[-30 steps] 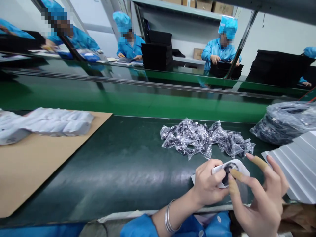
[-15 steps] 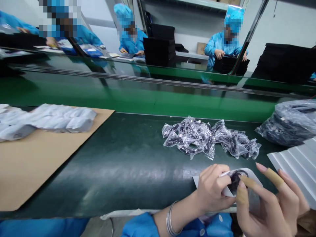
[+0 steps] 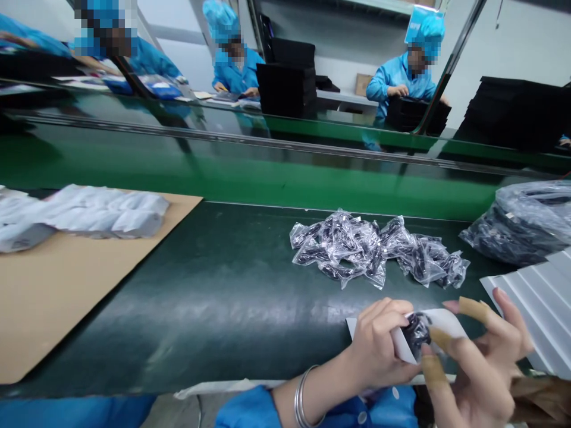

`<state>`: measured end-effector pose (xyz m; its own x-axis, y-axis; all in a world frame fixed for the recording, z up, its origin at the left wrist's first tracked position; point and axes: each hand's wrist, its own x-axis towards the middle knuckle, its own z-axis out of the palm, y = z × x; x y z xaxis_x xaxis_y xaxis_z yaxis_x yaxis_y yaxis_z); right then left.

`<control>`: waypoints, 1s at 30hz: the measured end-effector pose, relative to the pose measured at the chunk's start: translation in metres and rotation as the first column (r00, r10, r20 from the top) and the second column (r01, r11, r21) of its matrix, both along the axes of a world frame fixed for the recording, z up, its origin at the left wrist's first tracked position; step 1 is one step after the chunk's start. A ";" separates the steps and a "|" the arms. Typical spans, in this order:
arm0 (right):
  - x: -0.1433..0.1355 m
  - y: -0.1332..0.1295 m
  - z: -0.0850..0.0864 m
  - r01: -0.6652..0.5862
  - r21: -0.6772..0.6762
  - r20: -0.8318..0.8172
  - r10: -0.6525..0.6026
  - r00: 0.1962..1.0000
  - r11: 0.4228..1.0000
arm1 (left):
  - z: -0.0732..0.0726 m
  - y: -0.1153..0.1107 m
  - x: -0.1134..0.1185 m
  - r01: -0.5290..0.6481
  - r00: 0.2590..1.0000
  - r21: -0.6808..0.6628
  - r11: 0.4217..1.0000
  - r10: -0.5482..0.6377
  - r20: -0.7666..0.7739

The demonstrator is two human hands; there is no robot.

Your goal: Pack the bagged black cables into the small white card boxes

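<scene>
My left hand (image 3: 379, 342) is wrapped around a small white box (image 3: 404, 348) whose open end faces right. In that opening sits a black cable in a clear plastic bag (image 3: 416, 331). The thumb and index finger of my right hand (image 3: 482, 362) are closed at the bagged cable, and the other fingers are spread. Tan finger covers are on several right fingertips. Just beyond my hands lies a loose pile of bagged black cables (image 3: 357, 246) on the dark green work surface (image 3: 214, 297).
White wrapped packs (image 3: 107, 208) rest on a brown cardboard sheet (image 3: 89, 279) at left. To the right are a large clear bag of dark items (image 3: 521, 223) and stacked white boxes (image 3: 535, 306). Across a green barrier (image 3: 250, 169), co-workers in blue sit near black stacks (image 3: 285, 89).
The bagged cable sits slightly further left in the box opening. My right hand has shifted left with it, while my left hand keeps hold of the box.
</scene>
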<state>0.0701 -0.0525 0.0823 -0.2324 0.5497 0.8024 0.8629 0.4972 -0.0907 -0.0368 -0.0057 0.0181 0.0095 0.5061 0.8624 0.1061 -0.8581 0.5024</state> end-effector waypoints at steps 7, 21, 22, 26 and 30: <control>-0.010 -0.001 -0.021 0.006 -0.062 -0.106 -0.013 0.994 0.998 | -0.011 0.003 0.002 0.057 0.997 -0.095 0.994 -0.052 0.050; 0.007 -0.006 0.004 -0.256 -0.417 -0.460 0.040 0.887 0.872 | -0.002 0.008 -0.006 -0.050 0.999 -0.097 0.994 0.049 -0.016; 0.006 -0.007 0.003 -0.247 -0.404 -0.438 0.051 0.898 0.881 | -0.005 0.008 -0.005 -0.047 0.999 -0.099 0.994 0.047 0.005; -0.001 -0.013 0.001 -0.095 -0.316 -0.240 0.017 0.971 0.944 | -0.014 0.006 -0.002 -0.031 0.995 -0.093 0.995 0.039 0.087; -0.009 -0.016 -0.001 0.049 -0.105 -0.010 -0.051 0.999 0.993 | -0.016 0.004 -0.002 -0.023 0.997 -0.079 0.997 0.029 0.071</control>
<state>0.0615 -0.0684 0.0814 -0.1927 0.6417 0.7423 0.8848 0.4406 -0.1513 -0.0386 -0.0015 0.0024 -0.0652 0.5712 0.8182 0.0889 -0.8134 0.5749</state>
